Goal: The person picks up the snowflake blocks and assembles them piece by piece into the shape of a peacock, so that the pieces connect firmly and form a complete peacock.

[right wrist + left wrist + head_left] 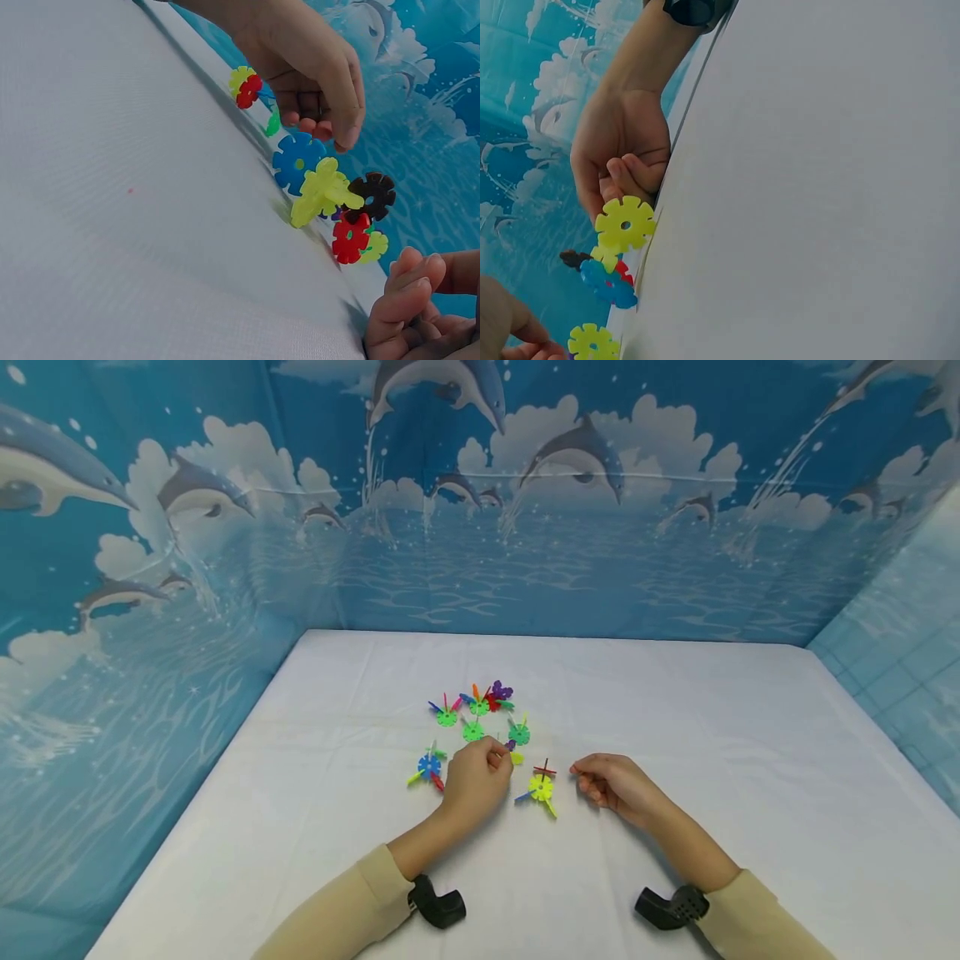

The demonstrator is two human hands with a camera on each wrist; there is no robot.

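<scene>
Flanking the yellow-centred cluster (541, 788), your left hand (477, 774) and right hand (617, 787) stand apart. Your right fingers hang loosely bent, with no piece visible in them. Your left fingers curl at a small yellow piece (517, 759); whether they pinch it cannot be determined. Principal hazard: you may knock the blue-centred cluster (429, 767), just beside your left knuckles, by swinging that hand outward. Lifting without clearance may catch the green-centred cluster (519, 733) beyond. Pulling at an angle may work slotted joints loose.
</scene>
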